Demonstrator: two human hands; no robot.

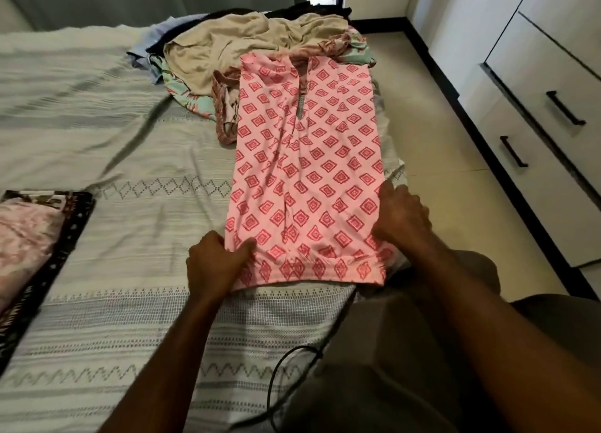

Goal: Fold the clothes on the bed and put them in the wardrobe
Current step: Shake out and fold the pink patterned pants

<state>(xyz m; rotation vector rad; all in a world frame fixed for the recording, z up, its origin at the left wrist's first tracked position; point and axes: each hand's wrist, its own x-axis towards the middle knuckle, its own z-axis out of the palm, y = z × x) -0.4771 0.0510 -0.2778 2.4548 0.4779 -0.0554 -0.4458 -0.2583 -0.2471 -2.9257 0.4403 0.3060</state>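
The bed point(97, 133) filled most of the view, covered by a pale grey-and-white spread with woven zigzag and diamond bands. To its right ran a strip of light floor point(432, 114), and beyond that stood the white wardrobe point(533, 84), its drawer fronts closed and fitted with dark bar handles, well apart from the garment being worked on.

A pink top point(309, 172) printed with red diamonds lay lengthwise near the bed's right edge, sides already folded in to make a long narrow panel, neckline at the far end and hem nearest the person. Its far end overlapped a loose pile of unfolded clothes point(247, 45): a beige garment on top, with blue, dark and floral pieces showing under and around it. The pile sat between the pink top and the far side of the bed, touching the top's collar end.

At the left edge of the bed rested a stack of folded clothes point(35, 237), a pink patterned piece over a dark patterned one, well apart from the pink top.

The left hand point(218, 263) gripped the hem's left corner, thumb on top of the cloth and fingers curled beneath. The right hand point(403, 218) held the right edge of the top a little above the hem, fingers bent over the fabric's side.

A thin black cable point(286, 377) looped across the spread near the person's lap.
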